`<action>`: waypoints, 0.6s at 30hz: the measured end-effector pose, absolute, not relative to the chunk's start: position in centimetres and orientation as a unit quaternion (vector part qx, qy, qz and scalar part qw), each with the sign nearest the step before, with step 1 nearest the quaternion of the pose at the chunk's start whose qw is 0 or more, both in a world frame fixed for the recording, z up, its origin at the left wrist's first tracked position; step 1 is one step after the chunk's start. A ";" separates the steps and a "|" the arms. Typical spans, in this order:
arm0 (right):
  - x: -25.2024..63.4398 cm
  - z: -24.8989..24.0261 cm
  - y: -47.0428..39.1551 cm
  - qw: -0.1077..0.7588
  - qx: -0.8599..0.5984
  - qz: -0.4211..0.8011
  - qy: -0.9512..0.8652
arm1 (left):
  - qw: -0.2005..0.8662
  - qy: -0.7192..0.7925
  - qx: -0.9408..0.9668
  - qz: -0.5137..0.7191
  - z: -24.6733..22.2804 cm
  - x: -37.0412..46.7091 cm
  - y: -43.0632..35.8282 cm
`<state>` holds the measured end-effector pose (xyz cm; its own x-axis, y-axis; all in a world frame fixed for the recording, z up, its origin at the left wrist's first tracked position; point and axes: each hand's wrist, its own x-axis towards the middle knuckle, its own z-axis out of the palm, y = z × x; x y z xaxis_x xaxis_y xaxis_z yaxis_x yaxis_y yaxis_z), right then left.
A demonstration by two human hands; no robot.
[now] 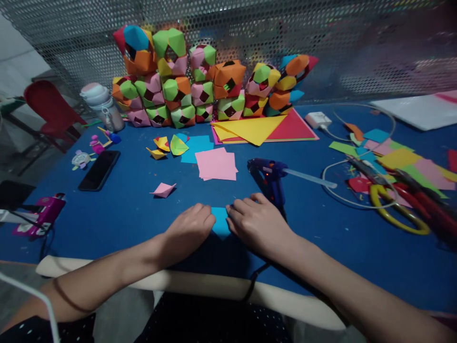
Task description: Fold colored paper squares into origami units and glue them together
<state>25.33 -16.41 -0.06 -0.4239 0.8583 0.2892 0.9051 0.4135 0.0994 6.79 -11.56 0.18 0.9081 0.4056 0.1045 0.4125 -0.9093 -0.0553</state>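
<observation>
Head view: I monitor two bare hands working near the front edge of a table with a flat blue top (135, 214). The workpiece is a small light-blue paper piece (220, 223), located on the table top between the hands, close to the person's body.

Left hand (191, 227): fingers curled, grasping the left edge of the workpiece. I cannot see the fingertips' exact placement.

Right hand (259, 224): grasping the right edge of the workpiece, thumb side inward, knuckles uppermost. Part of its grip is hidden from me.

Adjacent equipment: a dark-blue plastic glue gun (273, 178) lies just beyond the right hand. A translucent glue stick (309, 177) protrudes from its rear, pointing right, and a small orange light shows on its body.

Paper stock: beyond the hands I locate overlapping pink square paper sheets (217, 163), partly covering light-blue square paper sheets (196, 145). A folded pink paper piece (164, 190) lies forward of the left hand; a folded green-and-yellow paper piece (179, 146) lies farther back.

Perimeter: a black rectangular smartphone (99, 170) lies at the left. At the rear, hollow multicoloured folded-paper blocks (228, 74) stand stacked against a perforated metal panel (264, 33). At the right, I note loose coloured paper scraps (400, 158) and a yellow looped tool handle (375, 200).
</observation>
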 end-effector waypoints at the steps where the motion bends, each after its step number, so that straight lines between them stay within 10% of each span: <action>1: 25.7 0.1 -16.6 0.087 -0.531 -0.122 -0.834 | 0.051 -0.209 -0.976 -0.042 0.2 6.7 -11.4; 18: 26.9 0.2 -18.8 -0.053 -0.581 -0.136 -0.800 | 0.165 -0.228 -0.958 -0.059 1.4 5.6 -10.5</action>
<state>26.87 -18.76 0.18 -0.3185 0.9450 0.0739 0.9164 0.2871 0.2788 5.60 -10.52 1.36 0.8891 0.4172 0.1884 0.4562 -0.8414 -0.2896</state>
